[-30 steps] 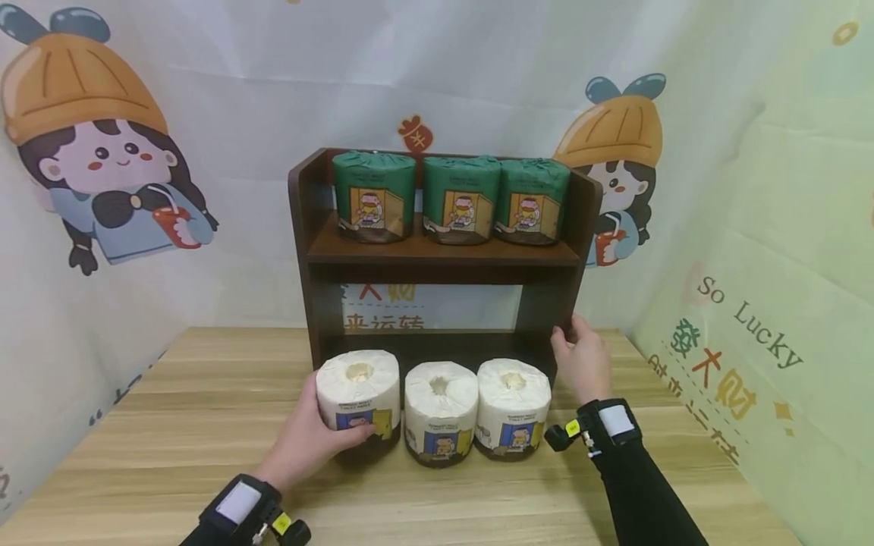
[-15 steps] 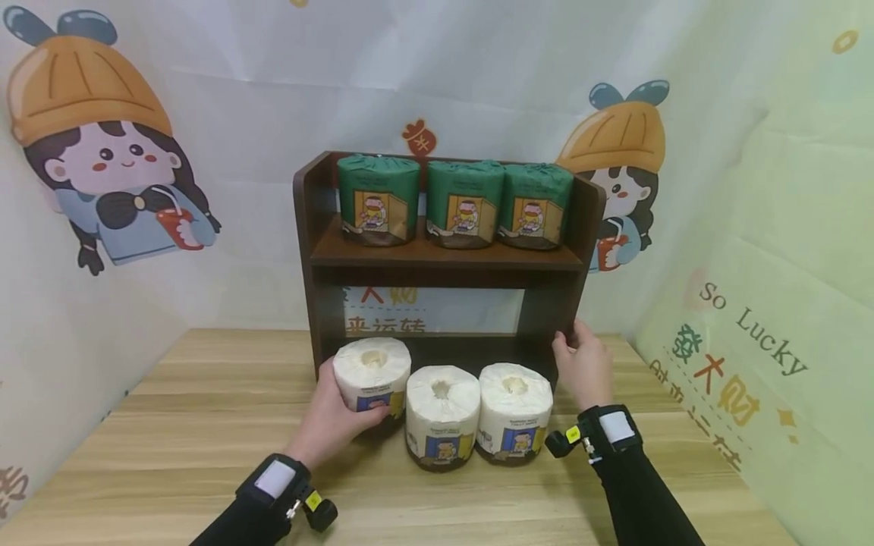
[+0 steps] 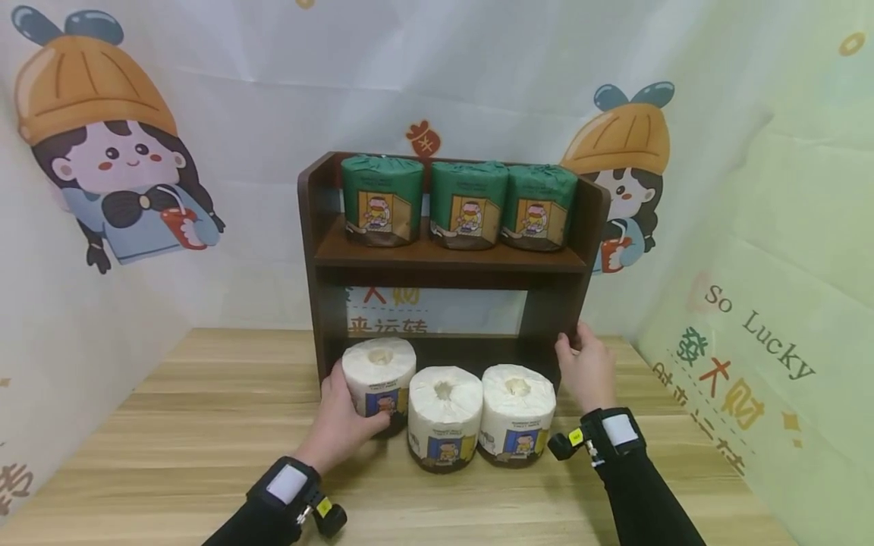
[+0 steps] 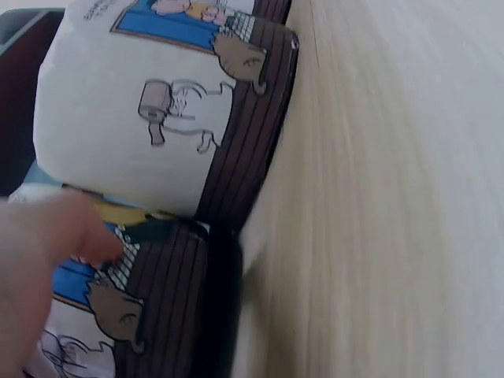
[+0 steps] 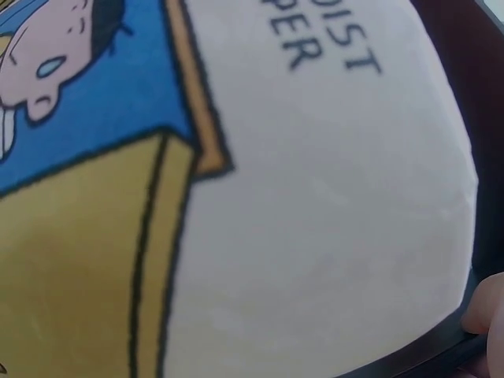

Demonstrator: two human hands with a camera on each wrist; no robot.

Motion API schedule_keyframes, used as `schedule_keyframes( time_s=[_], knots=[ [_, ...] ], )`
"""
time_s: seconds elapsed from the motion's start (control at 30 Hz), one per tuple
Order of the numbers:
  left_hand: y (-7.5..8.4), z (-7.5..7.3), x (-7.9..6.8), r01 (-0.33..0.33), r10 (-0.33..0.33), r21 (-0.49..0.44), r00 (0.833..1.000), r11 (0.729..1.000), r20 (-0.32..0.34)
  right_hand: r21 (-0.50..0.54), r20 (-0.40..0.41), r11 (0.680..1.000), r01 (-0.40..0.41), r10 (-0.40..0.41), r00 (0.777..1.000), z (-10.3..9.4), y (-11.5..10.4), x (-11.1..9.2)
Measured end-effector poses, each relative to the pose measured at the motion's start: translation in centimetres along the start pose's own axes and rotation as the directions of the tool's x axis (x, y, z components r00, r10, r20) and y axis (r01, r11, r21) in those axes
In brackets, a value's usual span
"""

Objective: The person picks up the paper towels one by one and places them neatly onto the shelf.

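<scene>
While the left hand (image 3: 344,421) grips the leftmost white, paper-wrapped toilet roll (image 3: 378,375), the right hand (image 3: 589,371) holds the dark brown wooden shelf (image 3: 451,258).
From the left, the left hand's fingers bend along the roll's left side with the thumb across its printed front; the roll lies just right of the palm, its core axis near upright, this hand much the nearer. It sits before the left end of the lower compartment; whether its base touches the pale wood-grain table (image 3: 205,425) cannot be told. Beside it stand a second white roll (image 3: 445,417) and a third white roll (image 3: 519,417). Farthest right, the right hand's fingers and thumb appear to pinch the shelf's right side panel.
</scene>
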State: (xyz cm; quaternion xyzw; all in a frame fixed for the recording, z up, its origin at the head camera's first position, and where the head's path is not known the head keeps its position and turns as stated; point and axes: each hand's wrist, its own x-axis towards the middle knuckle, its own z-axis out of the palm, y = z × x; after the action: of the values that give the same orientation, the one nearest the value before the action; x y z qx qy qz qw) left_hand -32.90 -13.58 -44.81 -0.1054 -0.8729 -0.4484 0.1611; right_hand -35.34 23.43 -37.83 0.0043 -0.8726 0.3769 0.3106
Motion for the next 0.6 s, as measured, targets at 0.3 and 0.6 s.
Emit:
schedule_keyframes(
  time_s=[0.3,0.6],
  knots=[
    [1.14,-0.28,-0.25,0.057,-0.033,0.193,0.992,0.98,-0.121,-0.009,-0.004,1.0,-0.007,0.007,1.0,0.2,0.21,0.01],
    [0.52,-0.07,-0.16,0.099,-0.073,0.184,0.987,0.978,-0.144,0.003,0.002,1.0,-0.012,0.012,1.0,0.29,0.33,0.16]
  ],
)
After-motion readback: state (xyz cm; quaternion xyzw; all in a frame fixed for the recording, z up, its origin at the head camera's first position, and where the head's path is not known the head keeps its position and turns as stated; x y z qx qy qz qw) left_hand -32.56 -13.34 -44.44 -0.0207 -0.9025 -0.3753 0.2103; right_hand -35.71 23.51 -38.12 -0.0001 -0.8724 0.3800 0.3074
